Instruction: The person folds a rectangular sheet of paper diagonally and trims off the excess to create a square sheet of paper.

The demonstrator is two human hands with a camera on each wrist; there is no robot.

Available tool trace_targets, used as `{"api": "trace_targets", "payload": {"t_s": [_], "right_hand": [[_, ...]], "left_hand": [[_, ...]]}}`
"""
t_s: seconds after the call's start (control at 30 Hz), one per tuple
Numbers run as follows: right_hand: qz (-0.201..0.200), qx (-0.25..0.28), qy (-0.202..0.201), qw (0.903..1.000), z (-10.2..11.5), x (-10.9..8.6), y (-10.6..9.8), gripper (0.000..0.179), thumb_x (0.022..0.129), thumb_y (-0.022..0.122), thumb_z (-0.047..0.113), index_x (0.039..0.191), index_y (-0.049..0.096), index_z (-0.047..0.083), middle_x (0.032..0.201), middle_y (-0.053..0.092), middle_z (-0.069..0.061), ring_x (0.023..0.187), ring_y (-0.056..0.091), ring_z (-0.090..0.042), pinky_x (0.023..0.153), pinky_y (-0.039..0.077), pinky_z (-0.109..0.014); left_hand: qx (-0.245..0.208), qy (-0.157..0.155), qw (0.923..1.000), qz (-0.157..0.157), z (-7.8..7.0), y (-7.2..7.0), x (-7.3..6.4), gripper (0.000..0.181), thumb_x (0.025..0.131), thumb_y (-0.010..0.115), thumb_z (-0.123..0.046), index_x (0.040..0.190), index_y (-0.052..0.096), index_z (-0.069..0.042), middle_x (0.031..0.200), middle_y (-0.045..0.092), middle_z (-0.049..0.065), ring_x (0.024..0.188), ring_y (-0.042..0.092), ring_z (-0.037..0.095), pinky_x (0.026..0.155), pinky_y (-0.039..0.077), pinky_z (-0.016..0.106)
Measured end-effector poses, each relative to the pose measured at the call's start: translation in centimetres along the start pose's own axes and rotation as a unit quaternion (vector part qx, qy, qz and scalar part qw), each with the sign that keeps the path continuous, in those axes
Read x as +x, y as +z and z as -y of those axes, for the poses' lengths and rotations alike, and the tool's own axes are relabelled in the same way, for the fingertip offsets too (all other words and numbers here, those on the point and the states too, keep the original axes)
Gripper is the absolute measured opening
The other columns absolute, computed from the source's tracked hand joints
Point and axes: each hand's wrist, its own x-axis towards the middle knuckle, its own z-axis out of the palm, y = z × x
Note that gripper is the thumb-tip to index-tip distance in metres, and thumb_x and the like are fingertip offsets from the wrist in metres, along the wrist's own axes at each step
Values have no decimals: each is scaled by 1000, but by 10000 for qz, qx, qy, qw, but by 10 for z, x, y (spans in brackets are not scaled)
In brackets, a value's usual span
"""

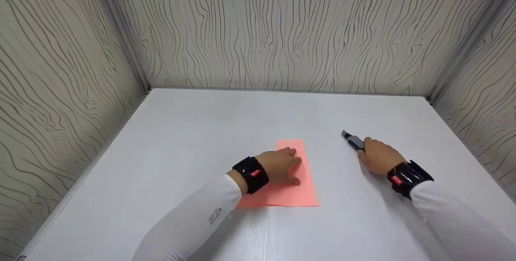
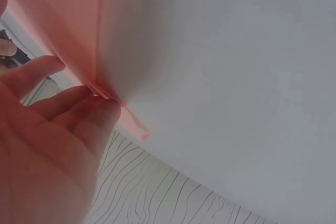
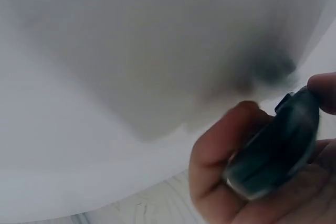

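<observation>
A salmon-pink sheet of paper [image 1: 308, 190] lies on the white table, its near edge showing a small step. My left hand [image 1: 278, 166] rests on it with fingers spread, hiding much of its left side. In the left wrist view, several fingertips [image 2: 107, 106] press on the paper [image 2: 73, 14] close to its border, and a narrow end sticks out past them. To the right of the sheet, apart from it, my right hand [image 1: 381, 157] grips a grey and black utility knife [image 1: 354, 141]. Its tip points up and to the left; the right wrist view shows the knife's handle [image 3: 275, 148] between thumb and curled fingers.
The white table [image 1: 201, 124] reaches back to a wall panel [image 1: 262, 31] with a wood-grain line pattern. Similar panels [image 1: 48, 92] stand at the left and right sides. Grey metal posts [image 1: 121, 31] run up the corners.
</observation>
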Motion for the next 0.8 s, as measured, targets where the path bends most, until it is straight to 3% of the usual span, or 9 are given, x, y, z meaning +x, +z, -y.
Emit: {"api": "trace_targets", "payload": {"t_s": [0.17,0.33,0.53,0.8], "right_hand": [[-118,-162,232,9995,-29,-11,-9,43,106,57,19,115,57,-23,89,66,-29,75,65,-38,72,57,-57],[-281,-193,317,9989,-60,-23,-16,38,104,57,16,97,60,-21,80,58,-24,67,58,-34,63,53,-51],[61,49,651,9978,-84,-33,-23,39,106,51,14,90,62,-19,72,60,-18,62,58,-29,55,49,-40],[290,274,834,9957,-94,-38,-24,40,107,50,14,88,63,-19,72,62,-17,61,60,-28,54,50,-39]], "left_hand": [[243,151,9993,-246,1,2,0,44,103,72,-52,128,71,-15,137,66,5,127,62,21,101,57,34],[258,74,9988,-398,-1,0,-4,43,101,75,-53,124,75,-17,118,66,2,105,54,17,86,52,29],[252,28,9987,-436,-2,1,-6,40,101,74,-53,120,76,-17,117,66,1,102,55,16,82,52,28],[171,73,9988,-448,2,7,-5,39,103,72,-51,122,75,-17,125,67,3,112,59,19,86,56,31]]}}
